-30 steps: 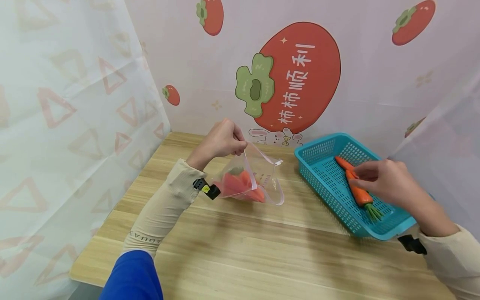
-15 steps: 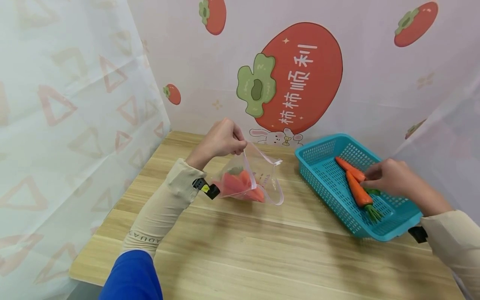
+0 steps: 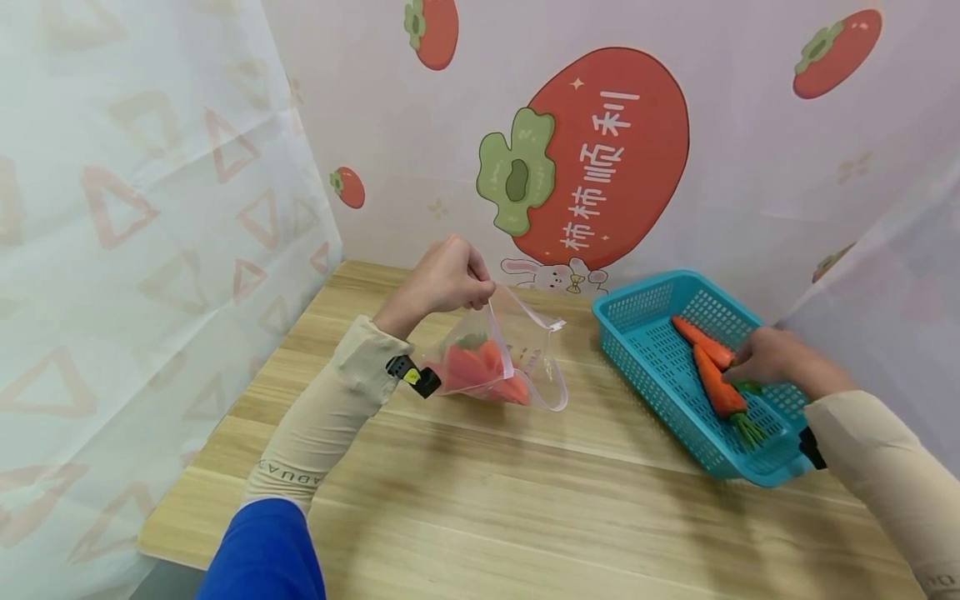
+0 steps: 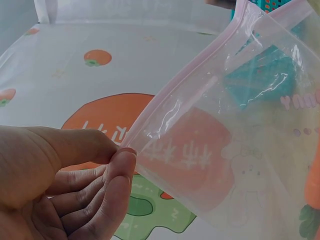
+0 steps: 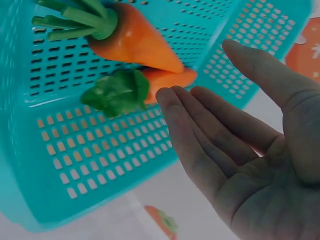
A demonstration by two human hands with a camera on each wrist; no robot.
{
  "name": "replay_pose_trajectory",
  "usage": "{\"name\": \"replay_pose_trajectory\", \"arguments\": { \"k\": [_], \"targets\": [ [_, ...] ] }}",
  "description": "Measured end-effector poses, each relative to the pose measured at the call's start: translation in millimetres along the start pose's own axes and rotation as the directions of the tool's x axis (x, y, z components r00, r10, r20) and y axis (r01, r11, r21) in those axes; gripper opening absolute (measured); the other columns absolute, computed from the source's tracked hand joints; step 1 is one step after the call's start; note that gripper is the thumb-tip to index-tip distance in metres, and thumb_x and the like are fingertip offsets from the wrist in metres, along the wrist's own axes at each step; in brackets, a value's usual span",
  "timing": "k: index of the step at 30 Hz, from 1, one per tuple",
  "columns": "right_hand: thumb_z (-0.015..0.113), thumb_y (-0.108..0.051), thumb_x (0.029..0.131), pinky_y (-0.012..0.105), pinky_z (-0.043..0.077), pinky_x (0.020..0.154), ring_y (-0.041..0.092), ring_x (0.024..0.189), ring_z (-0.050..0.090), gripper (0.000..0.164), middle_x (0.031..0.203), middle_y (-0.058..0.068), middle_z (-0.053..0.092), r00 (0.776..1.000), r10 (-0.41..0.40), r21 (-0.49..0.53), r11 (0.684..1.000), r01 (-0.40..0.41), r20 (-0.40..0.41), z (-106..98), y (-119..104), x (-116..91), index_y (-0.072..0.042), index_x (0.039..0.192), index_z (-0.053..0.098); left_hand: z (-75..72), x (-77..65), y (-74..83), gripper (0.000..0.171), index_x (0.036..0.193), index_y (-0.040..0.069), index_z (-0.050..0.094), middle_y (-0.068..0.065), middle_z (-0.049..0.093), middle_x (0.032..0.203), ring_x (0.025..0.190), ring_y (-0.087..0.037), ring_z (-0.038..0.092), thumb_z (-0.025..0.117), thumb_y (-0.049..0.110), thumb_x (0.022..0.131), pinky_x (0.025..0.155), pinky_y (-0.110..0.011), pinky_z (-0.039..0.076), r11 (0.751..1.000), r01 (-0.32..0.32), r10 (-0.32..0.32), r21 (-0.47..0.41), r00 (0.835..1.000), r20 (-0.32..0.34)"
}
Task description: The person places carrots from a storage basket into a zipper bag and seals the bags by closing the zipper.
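Observation:
At the rim of a clear zip bag [image 3: 542, 354] with a pink edge, my left hand [image 3: 450, 277] pinches the plastic between thumb and fingers. Orange-red contents [image 3: 480, 371] with some green show through the bag on the table; the left wrist view catches a carrot [image 4: 313, 182] there. My right hand [image 3: 776, 360] reaches into the teal basket, over two carrots. One carrot [image 5: 137, 40] has stringy green stems, and the other carrot [image 5: 170, 82], partly beneath it, has a leafy top. In the right wrist view the thumb and fingers stand apart, with nothing between them, close to the leafy carrot.
The perforated teal basket [image 3: 648, 387] stands at the right of the wooden table [image 3: 480, 500], near the back wall. Printed sheets [image 3: 420, 125] hang behind and at both sides. The table's left edge is in view.
My right hand has moved slightly right and lower into the basket, from above the upper carrot to beside the leafy one. The left hand and bag stay in place.

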State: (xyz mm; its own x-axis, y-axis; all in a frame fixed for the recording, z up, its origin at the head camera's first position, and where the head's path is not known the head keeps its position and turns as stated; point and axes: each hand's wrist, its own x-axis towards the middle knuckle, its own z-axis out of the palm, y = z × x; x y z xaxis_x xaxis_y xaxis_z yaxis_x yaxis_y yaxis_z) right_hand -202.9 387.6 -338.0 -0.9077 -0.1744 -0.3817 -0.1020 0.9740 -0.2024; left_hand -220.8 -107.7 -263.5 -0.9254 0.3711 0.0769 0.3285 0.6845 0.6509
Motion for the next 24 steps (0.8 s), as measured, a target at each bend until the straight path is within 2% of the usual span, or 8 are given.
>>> {"name": "replay_pose_trajectory", "arguments": {
  "k": [5, 12, 16, 18, 24],
  "targets": [
    [0.075, -0.029, 0.093, 0.028, 0.039, 0.058, 0.01, 0.054, 0.044, 0.036, 0.056, -0.007, 0.043, 0.996, 0.06, 0.066, 0.996, -0.065, 0.064, 6.0, 5.7, 11.8, -0.015, 0.062, 0.061, 0.1, -1.1, 1.0, 0.021, 0.075, 0.007, 0.081, -0.004, 0.075, 0.065, 0.06, -0.014, 0.072, 0.067, 0.008, 0.09, 0.06, -0.025, 0.058, 1.0, -0.006, 0.006, -0.002, 1.0, -0.002],
    [0.075, -0.025, 0.093, 0.027, 0.048, 0.06, 0.008, 0.053, 0.046, 0.043, 0.056, -0.008, 0.041, 0.968, 0.186, 0.15, 0.966, -0.212, 0.167, 19.1, 7.4, 19.5, -0.022, 0.061, 0.046, 0.9, -1.4, 1.1, 0.021, 0.075, 0.006, 0.081, -0.004, 0.075, 0.066, 0.061, -0.014, 0.072, 0.066, 0.007, 0.09, 0.061, -0.025, 0.059, 1.0, -0.005, 0.005, -0.001, 1.0, -0.001],
    [0.078, -0.025, 0.091, 0.028, 0.054, 0.061, 0.012, 0.058, 0.053, 0.033, 0.062, -0.003, 0.05, 0.959, 0.217, 0.157, 0.957, -0.246, 0.18, 24.5, 5.6, 19.4, -0.013, 0.071, 0.054, 0.9, -1.2, 1.1, 0.021, 0.077, 0.006, 0.081, -0.004, 0.076, 0.067, 0.061, -0.013, 0.072, 0.066, 0.007, 0.09, 0.062, -0.025, 0.06, 1.0, 0.001, -0.001, -0.002, 1.0, 0.002],
    [0.079, -0.025, 0.089, 0.03, 0.056, 0.062, 0.016, 0.064, 0.057, 0.029, 0.07, 0.003, 0.056, 0.958, 0.221, 0.149, 0.957, -0.249, 0.182, 24.3, 3.7, 18.8, -0.005, 0.082, 0.059, 0.7, -1.4, 1.3, 0.02, 0.078, 0.005, 0.082, -0.005, 0.076, 0.067, 0.062, -0.013, 0.073, 0.066, 0.008, 0.091, 0.062, -0.025, 0.06, 1.0, 0.004, -0.004, -0.004, 1.0, 0.004],
    [0.08, -0.028, 0.083, 0.032, 0.05, 0.06, 0.023, 0.07, 0.057, 0.048, 0.082, 0.013, 0.059, 0.95, 0.244, 0.049, 0.965, -0.258, 0.194, 22.1, -0.3, 20.0, 0.008, 0.105, 0.057, 0.4, -2.3, 1.4, 0.021, 0.076, 0.007, 0.081, -0.004, 0.076, 0.067, 0.062, -0.013, 0.073, 0.067, 0.008, 0.091, 0.062, -0.025, 0.059, 1.0, 0.007, -0.007, 0.006, 1.0, 0.002]
  ]
}}
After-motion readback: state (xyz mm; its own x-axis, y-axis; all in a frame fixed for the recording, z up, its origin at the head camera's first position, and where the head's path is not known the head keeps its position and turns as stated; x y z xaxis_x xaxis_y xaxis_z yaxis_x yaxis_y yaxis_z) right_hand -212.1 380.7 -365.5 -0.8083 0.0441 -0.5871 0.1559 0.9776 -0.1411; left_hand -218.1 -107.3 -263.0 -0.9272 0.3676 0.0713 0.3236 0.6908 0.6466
